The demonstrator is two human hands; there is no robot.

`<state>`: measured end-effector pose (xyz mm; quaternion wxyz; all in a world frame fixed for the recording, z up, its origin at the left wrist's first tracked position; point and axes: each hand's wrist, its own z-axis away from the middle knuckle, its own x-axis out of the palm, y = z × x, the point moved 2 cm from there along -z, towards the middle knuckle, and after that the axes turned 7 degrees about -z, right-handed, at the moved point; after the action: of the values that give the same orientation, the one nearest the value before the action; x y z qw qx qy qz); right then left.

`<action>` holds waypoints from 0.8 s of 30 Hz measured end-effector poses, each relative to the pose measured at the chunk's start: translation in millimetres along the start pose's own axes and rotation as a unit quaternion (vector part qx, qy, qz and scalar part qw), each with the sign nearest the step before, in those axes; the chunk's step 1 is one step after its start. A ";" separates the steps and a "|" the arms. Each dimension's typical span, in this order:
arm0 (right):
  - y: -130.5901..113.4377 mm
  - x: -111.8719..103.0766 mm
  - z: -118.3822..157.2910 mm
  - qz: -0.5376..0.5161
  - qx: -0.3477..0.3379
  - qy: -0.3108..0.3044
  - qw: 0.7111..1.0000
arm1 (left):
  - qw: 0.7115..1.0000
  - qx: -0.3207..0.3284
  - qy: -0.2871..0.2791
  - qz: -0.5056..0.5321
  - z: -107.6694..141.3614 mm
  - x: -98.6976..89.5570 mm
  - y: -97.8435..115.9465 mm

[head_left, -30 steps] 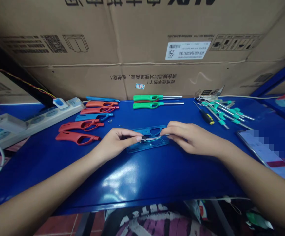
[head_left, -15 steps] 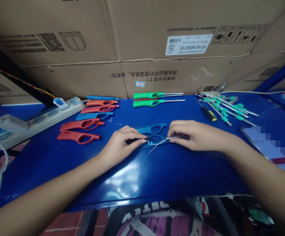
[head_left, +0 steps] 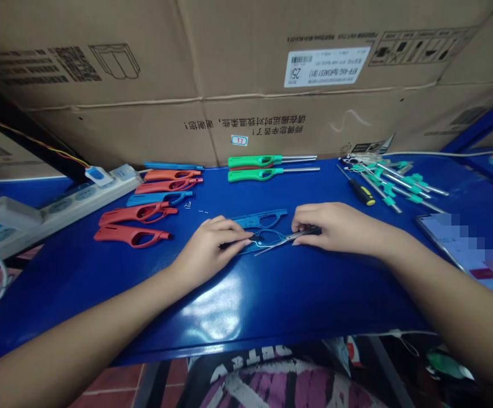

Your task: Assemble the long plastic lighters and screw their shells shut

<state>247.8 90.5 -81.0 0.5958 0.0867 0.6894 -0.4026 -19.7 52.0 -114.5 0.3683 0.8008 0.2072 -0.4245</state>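
Observation:
Two blue halves of a lighter shell lie on the table in front of me. The far blue half (head_left: 272, 219) lies untouched just beyond my fingers. My left hand (head_left: 216, 241) is closed over the handle end of the near blue lighter half (head_left: 281, 238), pinching a small black part (head_left: 255, 238) from which a pale thin wire runs. Between the fingertips of my right hand (head_left: 321, 225) is a slim, pointed grey metal tool (head_left: 272, 246), like tweezers. It slants across the near half, its tip towards the lower left. My left palm hides the rest of that half.
Red, orange and blue lighter shells (head_left: 134, 236) line the left, beside a power strip (head_left: 72, 198). Green lighters (head_left: 255, 174) lie at the back. On the right are metal tubes with green parts (head_left: 393, 181), a screwdriver (head_left: 361, 191) and a phone (head_left: 454, 232). Small metal bits (head_left: 188, 204) lie mid-left.
The metal tool in my right hand has turned slightly and lies flatter, its tip a little higher. My left hand has kept its hold. The whole view has shifted slightly.

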 end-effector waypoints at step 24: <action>-14.6 3.1 -1.7 0.131 -0.050 -0.001 0.990 | 1.000 0.021 -0.001 0.013 -0.6 -2.0 6.9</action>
<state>236.8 80.8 -77.2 0.6478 0.1455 0.6909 -0.2861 -16.1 47.9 -109.8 0.3570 0.8108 0.1872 -0.4243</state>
